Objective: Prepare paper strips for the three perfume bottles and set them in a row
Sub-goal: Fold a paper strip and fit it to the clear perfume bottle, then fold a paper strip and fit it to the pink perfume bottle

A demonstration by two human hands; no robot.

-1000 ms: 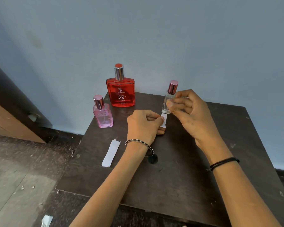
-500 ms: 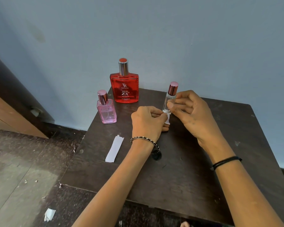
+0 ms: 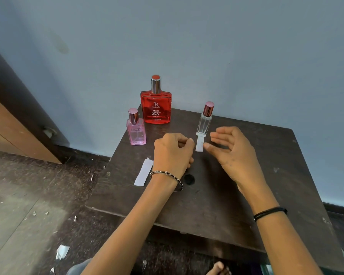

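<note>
The short paper strip [image 3: 199, 144] lies flat on the dark table [image 3: 216, 205], directly in front of the clear bottle [image 3: 204, 121], its far end at or just under the bottle's base; contact there cannot be confirmed. The left hand [image 3: 172, 153] rests to the left of this strip, fingers curled inward, with a fingertip at the strip's left edge; whether it pinches the paper cannot be told. The right hand [image 3: 233, 151] sits to the right of the strip, fingers spread and holding nothing, one fingertip just beside the strip's right edge. Risk: the clear bottle is tall, narrow and light-looking, and both hands work close to its base; a sideways nudge from either hand could tip it. A fingertip drag could also skew the strip, since thin paper will likely slide freely on the smooth wood. A longer paper strip [image 3: 144, 172] lies well to the left of the clear bottle, nearer the table's left edge, angled rather than squared to any bottle. The pink bottle [image 3: 136, 130] and the red bottle [image 3: 156, 108] stand upright to the left of the clear bottle, neither with a strip directly before it. Both strips are white, narrow and rectangular; the longer one shows a ragged far end. Judged progress: one strip placed, row incomplete.
</note>
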